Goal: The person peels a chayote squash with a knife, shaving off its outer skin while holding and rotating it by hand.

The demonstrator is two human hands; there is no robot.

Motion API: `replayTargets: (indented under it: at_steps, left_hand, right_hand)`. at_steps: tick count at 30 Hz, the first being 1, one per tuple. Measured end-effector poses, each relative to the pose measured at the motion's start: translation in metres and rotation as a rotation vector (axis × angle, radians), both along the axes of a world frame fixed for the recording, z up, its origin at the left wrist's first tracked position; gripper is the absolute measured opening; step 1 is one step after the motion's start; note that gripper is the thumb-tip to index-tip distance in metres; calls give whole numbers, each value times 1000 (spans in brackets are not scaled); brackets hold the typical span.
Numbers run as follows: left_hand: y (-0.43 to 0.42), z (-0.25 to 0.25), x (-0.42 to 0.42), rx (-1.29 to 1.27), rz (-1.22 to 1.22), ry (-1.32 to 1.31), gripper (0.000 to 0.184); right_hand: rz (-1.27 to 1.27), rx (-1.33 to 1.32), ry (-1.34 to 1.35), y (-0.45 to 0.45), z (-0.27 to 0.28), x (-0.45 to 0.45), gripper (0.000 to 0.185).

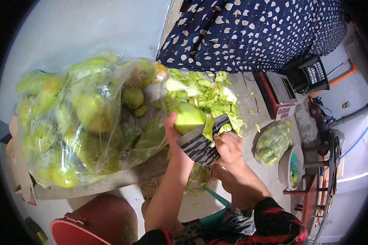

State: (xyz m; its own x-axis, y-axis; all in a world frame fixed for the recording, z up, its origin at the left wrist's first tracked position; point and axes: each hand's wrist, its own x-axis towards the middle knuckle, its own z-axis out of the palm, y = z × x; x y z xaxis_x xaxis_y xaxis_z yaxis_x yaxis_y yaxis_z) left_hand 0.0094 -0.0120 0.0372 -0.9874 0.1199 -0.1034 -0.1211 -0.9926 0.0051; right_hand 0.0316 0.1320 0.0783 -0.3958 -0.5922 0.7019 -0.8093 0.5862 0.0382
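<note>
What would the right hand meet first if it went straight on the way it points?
Past the striped blade it grips, the right hand would probably meet the peel strip first, then the green fruit; depth is unclear.

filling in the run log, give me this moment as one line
left hand: holds green fruit | right hand: grips patterned knife | knife-fruit contact: unclear | peelings: heaped beyond | bagged fruit: left side

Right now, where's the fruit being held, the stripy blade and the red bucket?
Held fruit [187,117]: head view, on its smooth side.
Stripy blade [198,149]: head view, on its flat face.
Red bucket [106,214]: head view, on its outer wall.
</note>
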Motion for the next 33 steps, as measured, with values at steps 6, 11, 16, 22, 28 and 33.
replayTargets:
  at_steps: [6,11,16,22,28,33]
  left_hand:
    - [-12,17,-2,-202,91,-207,53]
    - [-18,18,3,-326,10,-134,62]
    - [-31,16,2,-243,18,42,62]
    - [-39,22,4,-225,-9,67,62]
    - [-27,29,8,-301,-136,89,65]
    - [-32,21,7,-304,-151,42,64]
  right_hand:
    - [-137,-10,-142,18,-6,-7,35]
    - [-24,-56,-172,17,3,5,47]
    - [-170,-45,-217,24,-5,-5,46]
    - [-149,-35,-144,18,13,9,38]
    - [-194,-92,-217,15,5,6,35]
    - [-257,-125,-311,22,2,-7,36]
